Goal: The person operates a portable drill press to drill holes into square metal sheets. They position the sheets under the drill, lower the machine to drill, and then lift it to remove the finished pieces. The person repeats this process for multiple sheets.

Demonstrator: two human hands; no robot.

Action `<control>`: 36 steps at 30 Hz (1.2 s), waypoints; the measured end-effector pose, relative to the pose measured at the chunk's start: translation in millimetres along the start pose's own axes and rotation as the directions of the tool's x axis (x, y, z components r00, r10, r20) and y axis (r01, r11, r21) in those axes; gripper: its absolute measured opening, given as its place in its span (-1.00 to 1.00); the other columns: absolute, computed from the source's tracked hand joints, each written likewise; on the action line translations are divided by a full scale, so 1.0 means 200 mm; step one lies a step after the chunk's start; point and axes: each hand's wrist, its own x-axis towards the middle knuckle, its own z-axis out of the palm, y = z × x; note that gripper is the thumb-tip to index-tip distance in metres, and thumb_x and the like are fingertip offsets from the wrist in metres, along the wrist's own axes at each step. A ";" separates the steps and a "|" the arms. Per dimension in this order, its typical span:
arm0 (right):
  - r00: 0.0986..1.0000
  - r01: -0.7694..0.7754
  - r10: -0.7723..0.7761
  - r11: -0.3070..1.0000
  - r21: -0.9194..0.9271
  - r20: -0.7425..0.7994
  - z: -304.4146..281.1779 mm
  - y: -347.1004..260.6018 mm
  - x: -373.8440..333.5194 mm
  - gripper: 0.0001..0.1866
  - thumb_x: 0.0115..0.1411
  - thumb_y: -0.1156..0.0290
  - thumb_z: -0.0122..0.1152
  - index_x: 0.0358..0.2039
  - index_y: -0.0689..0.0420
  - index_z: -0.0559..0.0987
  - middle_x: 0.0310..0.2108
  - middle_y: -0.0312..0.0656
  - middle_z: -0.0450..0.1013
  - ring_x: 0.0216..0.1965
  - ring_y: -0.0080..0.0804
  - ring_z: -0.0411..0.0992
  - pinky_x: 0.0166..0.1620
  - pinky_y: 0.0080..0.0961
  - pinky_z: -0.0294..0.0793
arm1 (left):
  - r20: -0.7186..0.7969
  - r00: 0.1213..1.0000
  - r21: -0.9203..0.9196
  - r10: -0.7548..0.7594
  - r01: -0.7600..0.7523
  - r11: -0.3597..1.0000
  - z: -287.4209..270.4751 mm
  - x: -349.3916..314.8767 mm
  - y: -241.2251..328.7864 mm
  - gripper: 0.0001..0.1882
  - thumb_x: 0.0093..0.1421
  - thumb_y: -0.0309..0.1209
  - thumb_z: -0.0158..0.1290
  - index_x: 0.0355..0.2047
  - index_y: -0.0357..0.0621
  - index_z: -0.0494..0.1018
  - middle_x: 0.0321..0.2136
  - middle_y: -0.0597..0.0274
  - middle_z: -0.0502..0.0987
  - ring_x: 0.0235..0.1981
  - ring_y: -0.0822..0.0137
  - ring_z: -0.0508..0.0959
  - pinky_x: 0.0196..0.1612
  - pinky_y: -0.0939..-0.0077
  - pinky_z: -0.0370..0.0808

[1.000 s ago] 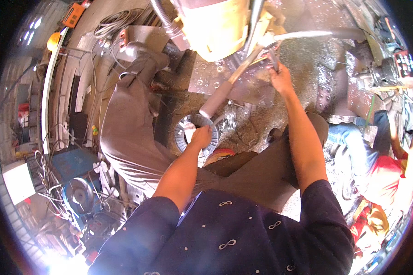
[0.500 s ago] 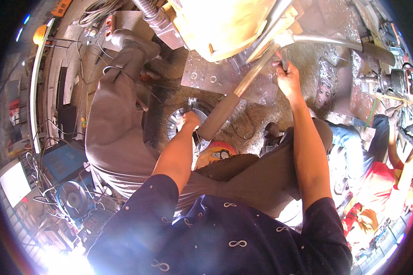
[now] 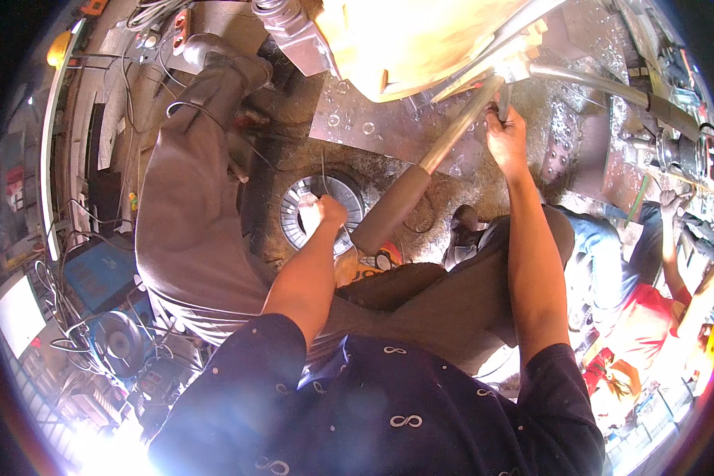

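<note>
Cluttered workshop floor (image 3: 444, 194), scuffed and brownish; dark-trousered legs (image 3: 186, 194) spread across its near side. Between them: ribbed grey ring (image 3: 343, 187), left hand (image 3: 324, 213) over it, fingers curled. Cannot tell if that grip holds anything. Just right, dark sleeve (image 3: 391, 210) of a sloping metal handle (image 3: 462, 127), its near end by the ring's right edge. Farther, right hand (image 3: 505, 141), grip clenched round a short grey rod (image 3: 505, 99) at the near side of a hub (image 3: 517, 67). Far: yellow machine body (image 3: 404, 40), glare-whitened.

Step in hand, my reading: working the rod at the hub, left hand busy over the ring. Next move seems to call for a firm right grip, left fingers kept clear of the sleeve.

Against half a second ago: more ring shows, sleeve end sits farther from the left hand; right hand on the rod as before.
</note>
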 end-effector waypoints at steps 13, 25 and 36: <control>0.990 0.068 -0.093 0.972 0.226 0.106 -0.06 0.27 0.11 -0.80 0.34 0.67 0.23 -0.05 0.22 0.59 -0.15 -0.23 0.52 -0.18 -0.42 0.50 -0.13 -0.48 0.52 | 0.126 0.986 -0.303 -0.107 0.141 0.942 -0.29 -0.08 -0.20 -0.60 0.21 -0.24 0.19 0.02 -0.11 0.69 0.02 -0.06 0.67 0.07 -0.06 0.67 0.05 0.11 0.62; 0.963 0.097 -0.086 0.995 -0.029 0.254 -0.43 0.55 0.37 -0.66 0.48 0.40 0.07 0.18 0.24 0.53 -0.02 -0.02 0.61 -0.06 -0.27 0.61 0.08 -0.29 0.58 | -0.804 0.546 -0.553 -0.235 -0.542 0.633 -2.41 -0.91 -0.39 -0.51 0.39 -0.11 0.06 0.09 -0.26 0.58 -0.02 -0.05 0.67 -0.01 0.05 0.65 0.08 0.15 0.56; 0.925 0.331 -0.377 0.749 -0.574 0.043 -0.31 0.08 0.31 -0.71 0.21 0.43 0.24 -0.04 0.12 0.66 -0.21 0.12 0.65 -0.14 0.23 0.60 -0.07 -0.04 0.60 | -0.967 0.098 -0.164 -0.234 -0.946 0.280 -2.42 -1.30 0.10 -0.38 0.34 -0.13 0.11 0.28 -0.29 0.42 0.09 -0.09 0.60 0.10 0.08 0.61 0.17 0.23 0.50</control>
